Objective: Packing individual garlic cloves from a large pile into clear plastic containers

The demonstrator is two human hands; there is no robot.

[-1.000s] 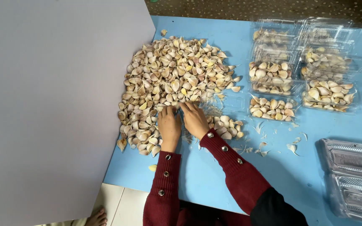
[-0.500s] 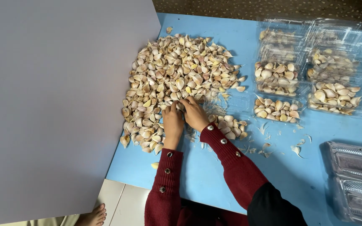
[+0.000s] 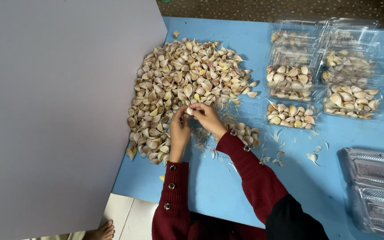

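Both hands have come together at the near edge of the heap: the left hand (image 3: 179, 131) and the right hand (image 3: 207, 118) now pinch a single garlic clove (image 3: 189, 111) between their fingertips, fingers curled close around it, where a moment ago they lay lower and flatter, pressed among the loose cloves at the edge of the pile. The clove is lifted just clear of the pile, held between the two thumbs and forefingers, and from the grip it looks as though its skin is being worked at, though the detail is too small to be sure. The dark red sleeves (image 3: 254, 171) with their round buttons run back toward the bottom of the view. Just beneath and beside the hands, the pile of garlic cloves (image 3: 187, 84) spreads across the blue desk (image 3: 316, 191), reaching up and to the left against a large grey board (image 3: 54, 111). Flakes of papery skin (image 3: 310, 156) lie scattered on the desk to the right of the wrists. Farther right stand clear plastic clamshell boxes (image 3: 292, 114) filled with cloves, some stacked or overlapping behind, and at the right edge, well apart from the hands, lie empty clear trays (image 3: 374, 186).
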